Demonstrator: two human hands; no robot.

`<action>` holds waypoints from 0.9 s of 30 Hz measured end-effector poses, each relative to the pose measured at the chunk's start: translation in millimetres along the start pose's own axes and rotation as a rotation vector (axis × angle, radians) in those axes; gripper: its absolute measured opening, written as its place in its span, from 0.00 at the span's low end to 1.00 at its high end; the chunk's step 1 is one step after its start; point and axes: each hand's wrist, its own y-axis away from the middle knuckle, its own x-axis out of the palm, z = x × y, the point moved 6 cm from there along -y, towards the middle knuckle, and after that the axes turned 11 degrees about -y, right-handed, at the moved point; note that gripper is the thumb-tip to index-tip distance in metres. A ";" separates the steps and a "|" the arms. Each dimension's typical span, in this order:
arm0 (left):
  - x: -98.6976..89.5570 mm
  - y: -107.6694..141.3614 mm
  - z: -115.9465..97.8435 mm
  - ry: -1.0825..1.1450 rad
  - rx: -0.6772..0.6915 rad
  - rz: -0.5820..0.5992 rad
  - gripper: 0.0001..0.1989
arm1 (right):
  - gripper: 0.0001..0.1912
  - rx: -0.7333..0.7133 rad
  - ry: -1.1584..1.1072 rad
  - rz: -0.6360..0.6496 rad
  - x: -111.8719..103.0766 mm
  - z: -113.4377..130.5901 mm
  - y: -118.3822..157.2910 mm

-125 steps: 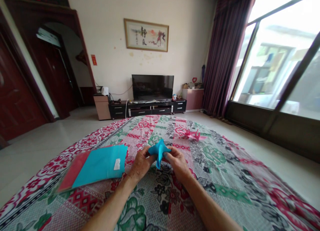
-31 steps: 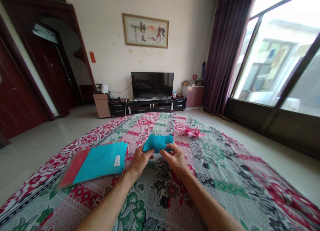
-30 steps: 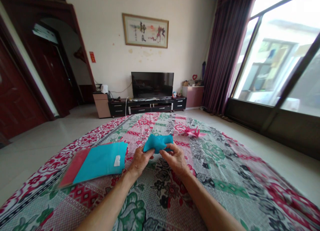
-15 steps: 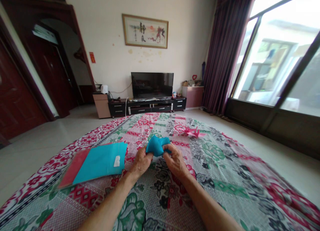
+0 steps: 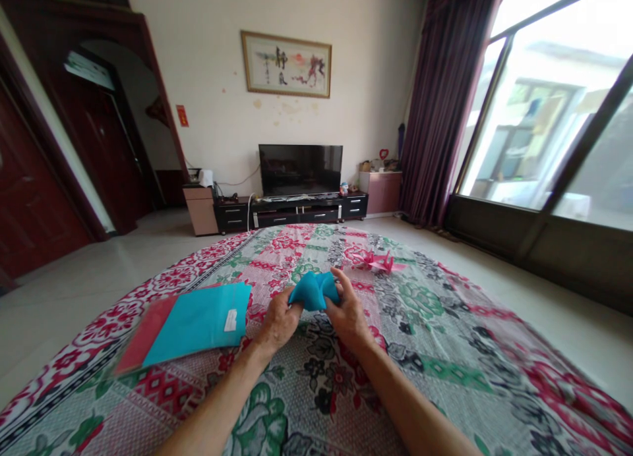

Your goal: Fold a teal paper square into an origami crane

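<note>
A partly folded piece of blue paper (image 5: 312,291) is held between my two hands, just above the patterned cloth. My left hand (image 5: 281,317) is closed on its left side, the thumb at the lower edge and the other fingers hidden behind. On the other side, my right hand (image 5: 347,313) grips the paper with its thumb in front, while the index finger sticks up beside the top right corner. Left of my hands lies a clear packet of blue and red paper sheets (image 5: 198,324) with a small white label. Folded pink paper shapes (image 5: 380,261) rest beyond my right hand.
A red, green and grey floral cloth (image 5: 430,377) covers the round-edged surface before me. Past it stand a low black cabinet (image 5: 281,215) and a television (image 5: 301,169). A purple curtain (image 5: 435,107) and windows are at the right; dark red doors are at the left.
My right index finger has lifted off the blue paper and now points upward. The paper's right side has shifted shape a little. My left hand has stayed almost in place.
</note>
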 end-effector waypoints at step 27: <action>-4.3 0.6 -5.3 -0.039 0.072 -0.018 0.13 | 0.08 0.116 0.013 0.079 2.8 7.2 3.1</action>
